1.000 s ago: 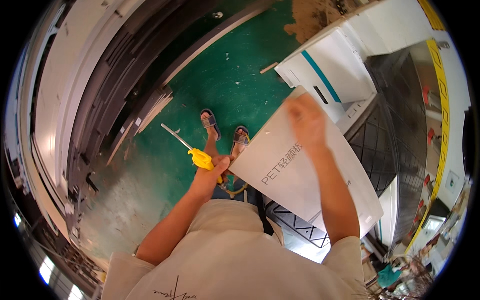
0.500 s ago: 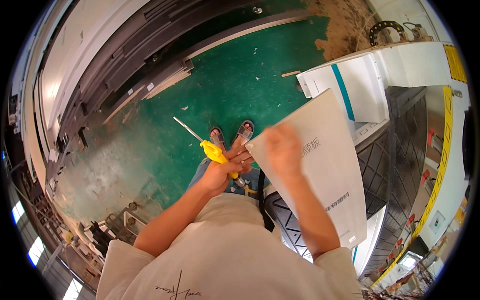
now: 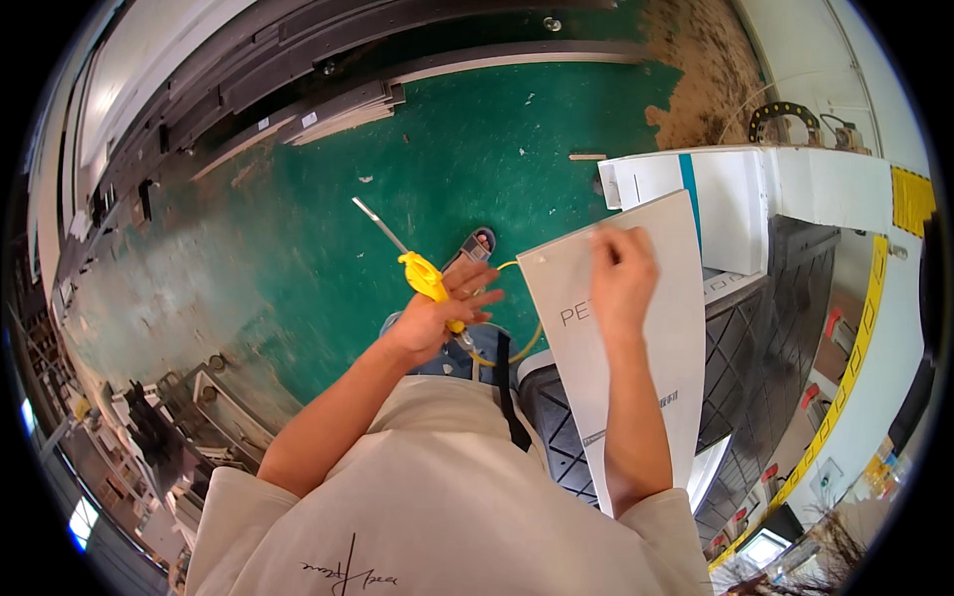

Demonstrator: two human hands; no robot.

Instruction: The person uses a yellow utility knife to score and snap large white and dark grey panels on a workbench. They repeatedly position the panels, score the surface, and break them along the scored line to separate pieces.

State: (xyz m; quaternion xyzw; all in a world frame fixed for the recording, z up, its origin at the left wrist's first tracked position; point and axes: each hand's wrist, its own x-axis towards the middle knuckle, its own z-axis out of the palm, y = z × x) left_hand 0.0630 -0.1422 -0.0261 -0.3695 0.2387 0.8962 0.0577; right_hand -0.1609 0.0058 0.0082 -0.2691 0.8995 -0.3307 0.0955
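My left hand [image 3: 437, 316] holds a yellow air blow gun [image 3: 423, 276] against the palm, its other fingers stretched out. The gun's thin metal nozzle [image 3: 380, 224] points up and left over the floor. From its lower end a yellow hose [image 3: 538, 333] loops toward the panel. My right hand [image 3: 626, 273] is over a pale grey panel [image 3: 646, 387] with dark print, close to its far edge. Its fingers are curled in a loose pinch; whatever may be between them is too small to make out. I cannot tell whether it touches the surface.
The panel lies over a black ribbed bed [image 3: 745, 338] at the right. Beyond it stands a white machine part [image 3: 730, 214] with a teal stripe. Dark long boards [image 3: 348, 104] are stacked far left on the green floor [image 3: 447, 149]. A sandalled foot [image 3: 475, 248] shows below.
My right hand was blurred by motion over the panel and now shows sharper, shifted right. The left fingers have moved away from the panel's corner, still with the blow gun. The view has shifted.
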